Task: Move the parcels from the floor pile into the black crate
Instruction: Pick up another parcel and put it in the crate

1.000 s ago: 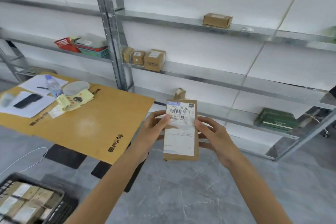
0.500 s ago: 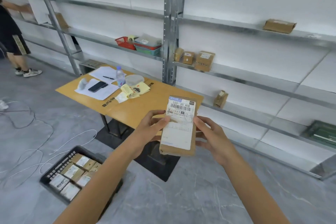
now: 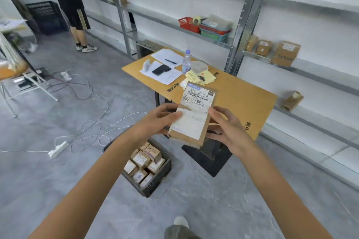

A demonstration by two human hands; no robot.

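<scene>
Grey floor [image 3: 58,190] runs beneath metal shelving [image 3: 242,25] and a cardboard-topped table [image 3: 242,95]. Both hands hold one brown parcel [image 3: 191,120] label-up at chest height: the left hand [image 3: 155,122] grips its left edge, the right hand [image 3: 229,132] its right. Below them, on the floor, the black crate [image 3: 155,180] holds small boxed parcels [image 3: 144,163].

I am logging the grey floor [image 3: 58,190]: it is carrying the black crate [image 3: 155,182], a white power strip [image 3: 57,149] and loose white cables [image 3: 93,128] to the crate's left. The wooden table [image 3: 242,93] is standing beyond the crate and is bearing white papers [image 3: 165,77], with a dark phone [image 3: 161,69] and a pen [image 3: 171,61] lying on them, an upright water bottle [image 3: 186,61] and yellow slips [image 3: 202,76]. The metal shelf [image 3: 161,20] behind is holding a red basket [image 3: 189,24] and brown boxes [image 3: 285,53].
</scene>
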